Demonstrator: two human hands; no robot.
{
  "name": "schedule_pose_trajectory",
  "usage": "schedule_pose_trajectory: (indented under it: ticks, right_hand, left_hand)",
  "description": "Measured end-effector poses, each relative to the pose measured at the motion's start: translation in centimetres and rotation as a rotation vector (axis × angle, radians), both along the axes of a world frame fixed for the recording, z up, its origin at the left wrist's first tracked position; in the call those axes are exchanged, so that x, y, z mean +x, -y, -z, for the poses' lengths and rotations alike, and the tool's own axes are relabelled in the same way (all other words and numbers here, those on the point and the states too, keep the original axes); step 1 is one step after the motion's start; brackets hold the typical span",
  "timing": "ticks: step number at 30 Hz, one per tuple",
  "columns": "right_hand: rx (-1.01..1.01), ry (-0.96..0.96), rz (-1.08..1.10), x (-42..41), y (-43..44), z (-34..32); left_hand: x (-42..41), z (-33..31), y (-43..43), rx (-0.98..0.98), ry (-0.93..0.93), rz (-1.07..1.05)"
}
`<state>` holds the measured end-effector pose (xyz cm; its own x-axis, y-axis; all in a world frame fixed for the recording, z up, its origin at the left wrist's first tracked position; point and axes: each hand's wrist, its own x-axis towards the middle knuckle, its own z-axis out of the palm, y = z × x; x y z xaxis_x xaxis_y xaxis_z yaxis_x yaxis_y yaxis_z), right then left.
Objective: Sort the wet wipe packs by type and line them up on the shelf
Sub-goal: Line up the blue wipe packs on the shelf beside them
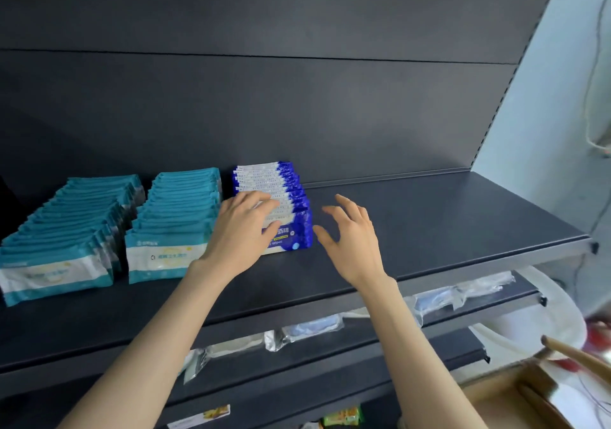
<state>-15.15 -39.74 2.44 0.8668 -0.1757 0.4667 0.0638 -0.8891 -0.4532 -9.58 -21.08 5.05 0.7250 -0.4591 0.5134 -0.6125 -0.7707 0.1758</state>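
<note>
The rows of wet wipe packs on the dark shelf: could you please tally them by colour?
Teal-and-white plastic wet wipe pack rows: 2, the left row and the middle row
Blue-and-white plastic wet wipe pack row: 1
Total: 3 rows

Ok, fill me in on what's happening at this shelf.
A person is lining up wet wipe packs on the dark shelf. The left hand rests on the row of blue packs, fingers laid across their tops. The right hand hovers open just right of that row, holding nothing. Two rows of teal packs already stand to the left.
</note>
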Motion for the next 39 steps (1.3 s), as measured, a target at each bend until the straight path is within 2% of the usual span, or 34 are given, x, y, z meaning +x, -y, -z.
schedule_pose_trajectory:
  ticks: [3, 7, 13, 18, 23, 28, 33, 39]
  right_hand:
    - [0.028, 0.11, 0.086, -3.5, 1.5, -0.3]
    - [0.012, 0.196, 0.195, -10.1, 4.1, 0.6]
    - [-0.009, 0.103, 0.404, -25.0, 7.8, 4.1]
    - [0.044, -0.076, 0.599, -39.8, 9.1, 8.9]
    - [0.142, -0.176, 0.826, -53.2, 9.1, 13.2]
    - [0.283, -0.243, 1.032, -63.1, 8.5, 16.0]
    - [0.394, -0.251, 1.21, -68.9, 10.0, 17.5]
    - [0.516, -0.243, 1.329, -72.4, 15.0, 18.7]
  left_hand:
    - [-2.3, -0.2, 2.3, -0.078, 0.077, 0.105]
    - [-7.4, 0.2, 6.3, -0.149, 0.062, 0.235]
    - [-18.8, 4.4, 12.8, -0.204, -0.083, 0.431]
    - [-31.3, 9.6, 16.9, -0.191, -0.276, 0.564]
    - [-42.8, 14.7, 19.6, -0.075, -0.459, 0.735]
    - [-51.9, 18.2, 21.5, 0.115, -0.577, 0.899]
    - [-56.8, 19.9, 25.4, 0.268, -0.656, 1.053]
    - [-60.0, 21.4, 32.5, 0.353, -0.696, 1.132]
